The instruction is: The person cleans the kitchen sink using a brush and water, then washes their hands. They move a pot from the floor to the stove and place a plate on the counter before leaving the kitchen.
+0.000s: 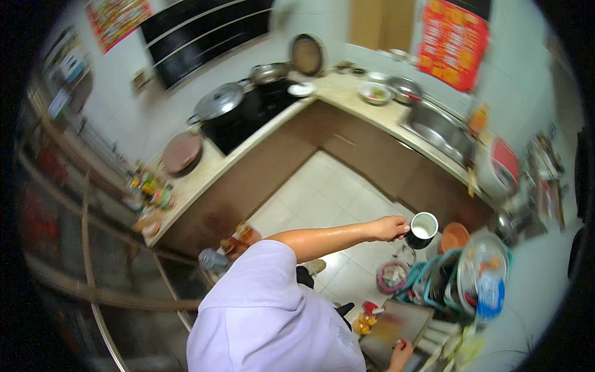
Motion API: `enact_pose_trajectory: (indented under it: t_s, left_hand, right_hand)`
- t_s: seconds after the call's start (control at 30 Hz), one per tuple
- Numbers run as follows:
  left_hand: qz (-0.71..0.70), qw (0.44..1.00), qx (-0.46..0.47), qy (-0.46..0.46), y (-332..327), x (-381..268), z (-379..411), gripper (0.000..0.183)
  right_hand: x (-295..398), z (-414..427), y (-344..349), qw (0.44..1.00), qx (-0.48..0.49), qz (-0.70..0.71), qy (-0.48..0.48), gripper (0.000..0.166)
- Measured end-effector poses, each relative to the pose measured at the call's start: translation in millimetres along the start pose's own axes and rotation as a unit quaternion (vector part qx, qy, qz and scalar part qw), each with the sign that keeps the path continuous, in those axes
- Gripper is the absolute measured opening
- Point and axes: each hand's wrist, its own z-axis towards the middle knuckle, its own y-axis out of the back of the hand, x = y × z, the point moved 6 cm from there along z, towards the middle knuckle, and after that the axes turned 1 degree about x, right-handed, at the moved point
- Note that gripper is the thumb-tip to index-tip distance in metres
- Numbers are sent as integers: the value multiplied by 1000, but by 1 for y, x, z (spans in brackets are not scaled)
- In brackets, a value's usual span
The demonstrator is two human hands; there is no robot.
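Note:
My left hand [393, 229] stretches out to the right over the floor, its fingers closed at the side of a mug [424, 228] with a dark outside and a white inside. The mug is upright, and its inside looks white to the bottom. Low in the view, my right hand [402, 349] is at the edge of a stained board or low table top [395, 328]; its fingers are curled and blurred, so whether it holds something is unclear. Yellow-orange pieces [364, 324] and a small red item [370, 307] lie by the board's left edge.
Teal baskets [418, 279] with a large round tray [483, 269], a pink-rimmed bin [392, 276] and an orange tub [454, 238] stand right of the floor. A counter holds a stove with a lidded pot [220, 101] and a steel sink [439, 125]. Metal-framed shelving [88, 223] is at left.

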Motion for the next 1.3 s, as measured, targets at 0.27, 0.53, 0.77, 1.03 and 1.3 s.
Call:
enact_pose_trajectory:
  t_s: [0.27, 0.53, 0.77, 1.03, 1.3]
  left_hand:
    - [-80, 900, -428, 27, 279, 132, -218, 24]
    - [-110, 725, -678, 52, 483, 241, -388, 25]
    - [-212, 668, -713, 21, 589, 254, -418, 16]
    - [-222, 625, -748, 15, 683, 331, -395, 8]
    - [-323, 611, -721, -48, 706, 324, -380, 16]
  right_hand:
    - [99, 116, -97, 988, 57, 74, 119, 19]
    - [365, 106, -175, 955, 158, -19, 249, 20]
    - [464, 130, -221, 941, 192, -11, 278, 19]
    - [529, 176, -212, 928, 164, -125, 309, 22]
    - [644, 349, -234, 931, 145, 114, 314, 22]
